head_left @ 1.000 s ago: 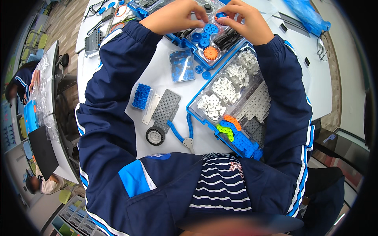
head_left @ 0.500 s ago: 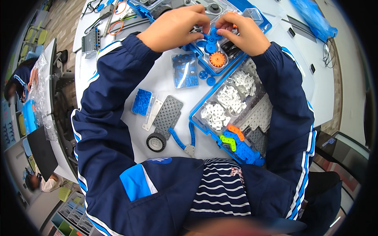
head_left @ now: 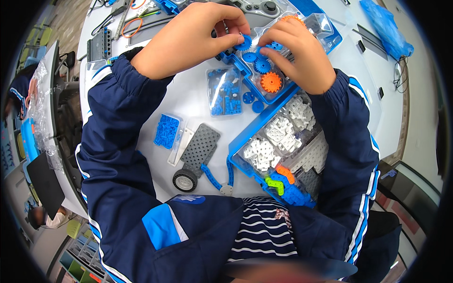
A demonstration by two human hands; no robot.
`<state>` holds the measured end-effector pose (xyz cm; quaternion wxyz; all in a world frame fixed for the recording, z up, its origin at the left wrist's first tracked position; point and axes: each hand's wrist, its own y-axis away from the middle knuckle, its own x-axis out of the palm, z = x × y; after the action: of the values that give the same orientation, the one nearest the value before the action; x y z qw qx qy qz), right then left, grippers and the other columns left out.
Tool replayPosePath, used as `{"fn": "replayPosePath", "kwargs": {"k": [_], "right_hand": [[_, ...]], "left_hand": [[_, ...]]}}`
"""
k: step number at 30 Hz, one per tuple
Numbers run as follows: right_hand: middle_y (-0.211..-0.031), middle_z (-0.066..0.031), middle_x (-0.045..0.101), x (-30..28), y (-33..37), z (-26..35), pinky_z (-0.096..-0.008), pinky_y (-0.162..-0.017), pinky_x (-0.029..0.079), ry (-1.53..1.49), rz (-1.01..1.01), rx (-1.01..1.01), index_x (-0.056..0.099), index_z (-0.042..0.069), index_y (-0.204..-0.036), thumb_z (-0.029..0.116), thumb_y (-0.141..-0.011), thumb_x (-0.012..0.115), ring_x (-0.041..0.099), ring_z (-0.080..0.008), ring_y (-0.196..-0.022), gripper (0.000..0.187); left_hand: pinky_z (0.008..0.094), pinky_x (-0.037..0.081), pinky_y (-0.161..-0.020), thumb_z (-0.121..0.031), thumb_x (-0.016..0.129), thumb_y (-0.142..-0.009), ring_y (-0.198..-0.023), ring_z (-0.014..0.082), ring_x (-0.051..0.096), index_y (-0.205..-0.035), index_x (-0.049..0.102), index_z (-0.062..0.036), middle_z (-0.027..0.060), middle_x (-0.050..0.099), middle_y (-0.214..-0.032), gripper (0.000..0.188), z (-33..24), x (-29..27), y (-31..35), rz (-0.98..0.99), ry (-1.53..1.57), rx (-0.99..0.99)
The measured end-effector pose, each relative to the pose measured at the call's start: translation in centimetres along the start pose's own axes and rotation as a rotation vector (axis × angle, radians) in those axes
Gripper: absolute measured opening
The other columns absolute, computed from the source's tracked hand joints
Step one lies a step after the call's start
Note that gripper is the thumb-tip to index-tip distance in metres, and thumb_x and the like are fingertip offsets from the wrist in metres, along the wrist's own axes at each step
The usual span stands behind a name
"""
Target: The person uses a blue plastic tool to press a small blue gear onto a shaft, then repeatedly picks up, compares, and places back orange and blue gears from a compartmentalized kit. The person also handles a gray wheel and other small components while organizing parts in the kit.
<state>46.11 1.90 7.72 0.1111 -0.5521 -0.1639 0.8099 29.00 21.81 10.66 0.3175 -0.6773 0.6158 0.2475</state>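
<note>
A small blue gear (head_left: 243, 42) is pinched between the thumb and fingers of my left hand (head_left: 203, 35), above the edge of the blue parts tray (head_left: 246, 75). My right hand (head_left: 299, 54) is curled over the same tray, with another blue gear (head_left: 274, 45) showing between its thumb and fingers. Below the hands, more blue gears (head_left: 262, 65) and an orange gear (head_left: 271, 82) lie in a clear compartment. Two loose blue pieces, a round wheel (head_left: 248, 97) and a gear (head_left: 257, 106), rest on the table beside the tray.
A clear box of blue parts (head_left: 224, 92) and a smaller box of blue pins (head_left: 166, 131) stand left of centre. Nearer me lies a grey plate assembly (head_left: 200, 146) with a wheel (head_left: 184, 180). A second tray (head_left: 236, 146) holds white and grey pieces. A controller (head_left: 257, 7) sits at the back.
My hands have drawn apart slightly, and the blue gear in my left hand now shows clearly. The whole view has shifted a little, with the table items appearing lower.
</note>
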Motion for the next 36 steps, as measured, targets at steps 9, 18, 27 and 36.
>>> {"fn": "replayPosePath", "kwargs": {"k": [9,18,27,36], "right_hand": [[-0.096,-0.0109,0.069,0.6,-0.1,1.0,-0.0372,-0.079,0.052,-0.111,0.047,0.181,0.065,0.004,-0.107,0.015,-0.086,0.080,0.066,-0.0287,-0.089,0.028],[-0.089,-0.0008,0.066,-0.7,0.0,0.8,-0.0272,-0.078,0.047,-0.257,0.022,0.263,0.069,0.005,-0.110,0.009,-0.086,0.078,0.061,-0.0113,-0.086,0.026],[-0.109,-0.0057,0.066,-2.0,0.6,0.2,-0.0250,-0.079,0.052,-0.407,0.085,0.339,0.071,0.001,-0.112,0.004,-0.096,0.068,0.064,-0.0137,-0.094,0.016],[-0.101,-0.0097,0.065,-1.5,0.3,0.3,-0.0276,-0.074,0.050,-0.334,0.038,0.321,0.072,0.001,-0.106,0.003,-0.094,0.067,0.065,-0.0200,-0.089,0.013]], "left_hand": [[0.0218,0.043,-0.058,-0.028,0.046,-0.105,-0.073,0.0072,0.058,-0.098,0.061,-0.0070,0.0016,0.063,-0.090,0.027,-0.6,-0.7,0.1,0.189,0.658,-0.323],[0.0292,0.044,-0.063,-0.028,0.061,-0.100,-0.071,0.0082,0.054,-0.095,0.067,-0.0045,0.0020,0.052,-0.072,0.024,-2.0,0.0,1.0,0.201,0.624,-0.462],[0.0373,0.046,-0.060,-0.013,0.076,-0.088,-0.063,0.0234,0.056,-0.112,0.070,-0.0068,0.0098,0.055,-0.075,0.026,-5.0,5.8,3.5,-0.203,-0.162,-0.138],[0.0323,0.039,-0.058,-0.011,0.082,-0.081,-0.065,0.0188,0.049,-0.113,0.072,-0.0064,0.0063,0.046,-0.074,0.034,-2.9,7.0,1.4,-0.163,-0.028,-0.134]]}}
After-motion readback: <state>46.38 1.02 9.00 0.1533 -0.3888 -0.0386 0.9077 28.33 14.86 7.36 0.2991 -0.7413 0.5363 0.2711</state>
